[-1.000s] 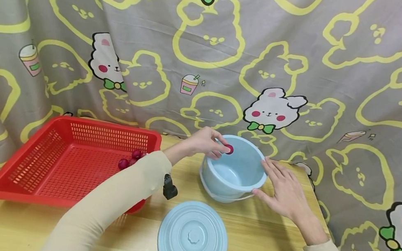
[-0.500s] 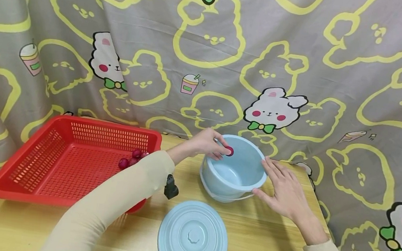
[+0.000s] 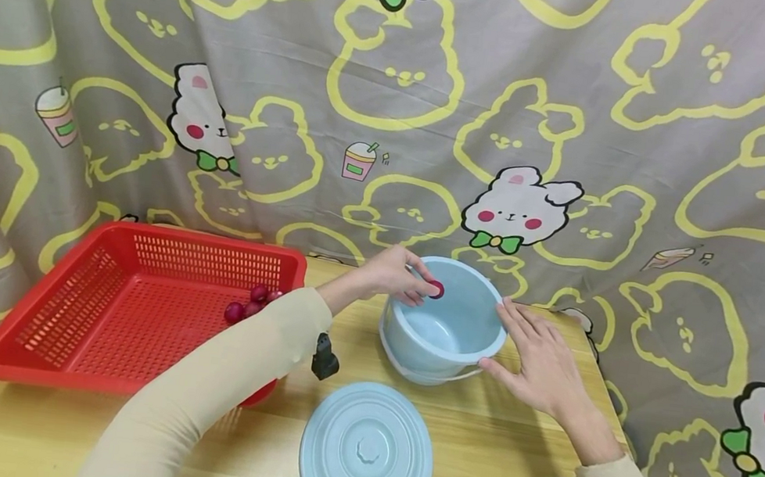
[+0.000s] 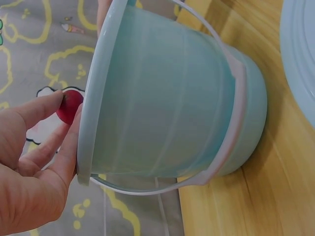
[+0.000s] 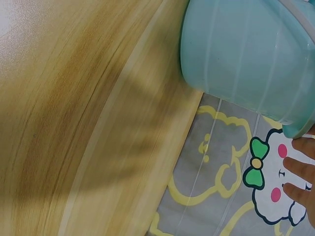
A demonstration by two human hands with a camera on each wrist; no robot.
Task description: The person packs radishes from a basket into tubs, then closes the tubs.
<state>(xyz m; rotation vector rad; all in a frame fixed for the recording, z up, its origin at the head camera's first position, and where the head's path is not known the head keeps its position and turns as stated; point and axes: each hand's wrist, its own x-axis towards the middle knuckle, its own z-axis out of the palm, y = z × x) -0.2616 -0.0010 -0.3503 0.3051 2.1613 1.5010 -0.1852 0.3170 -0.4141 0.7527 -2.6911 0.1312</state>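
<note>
Bucket (image 4: 172, 93), light blue, is stood upright on wood-grain table (image 3: 490, 471), mouth up; pale handle (image 4: 239, 98) hung down round outside. Matching lid (image 3: 368, 451) laid flat on table, nearer camera. Hands kept apart. Right hand (image 3: 541, 363): fingers spread, tips rested against rim's right side. Left hand (image 3: 393, 273): fingers clamped on small red fruit (image 3: 438, 289), held at mouth, left side. Similar fruits (image 3: 235, 312) clustered in red basket's (image 3: 41, 375) right side, part-hidden by sleeve (image 3: 227, 362).

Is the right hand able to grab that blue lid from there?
Probably yes: the right hand only touches the blue bucket, and nothing stands between that hand and the uncovered blue lid.
</note>
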